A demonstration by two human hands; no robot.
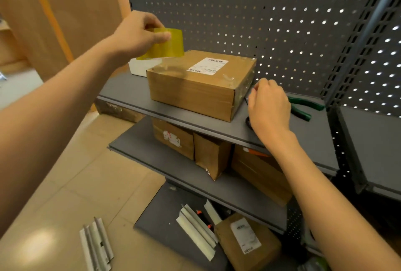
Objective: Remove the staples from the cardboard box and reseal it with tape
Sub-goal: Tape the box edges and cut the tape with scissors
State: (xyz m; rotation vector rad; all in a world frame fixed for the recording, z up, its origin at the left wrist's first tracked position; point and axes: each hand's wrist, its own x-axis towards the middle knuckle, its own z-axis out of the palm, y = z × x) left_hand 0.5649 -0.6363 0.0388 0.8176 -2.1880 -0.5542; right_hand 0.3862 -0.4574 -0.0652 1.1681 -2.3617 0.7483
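Note:
The cardboard box [195, 88] with a white shipping label lies closed on the upper grey shelf [303, 138], with clear tape glinting on its top and right edge. My left hand [136, 34] holds a roll of yellowish tape [168, 46] in the air above the box's back left corner, thumb and fingers pinching it. My right hand [268, 105] is just right of the box, low over the shelf, fingers curled round dark-handled scissors [248, 120]; only a black loop and a thin tip show.
Green-handled pliers [303, 108] lie on the shelf behind my right hand. A white box [138, 67] stands behind the cardboard box. A perforated grey back panel [260, 21] closes the rear. The lower shelf [152, 151] carries several parcels; metal strips [96, 247] lie on the floor.

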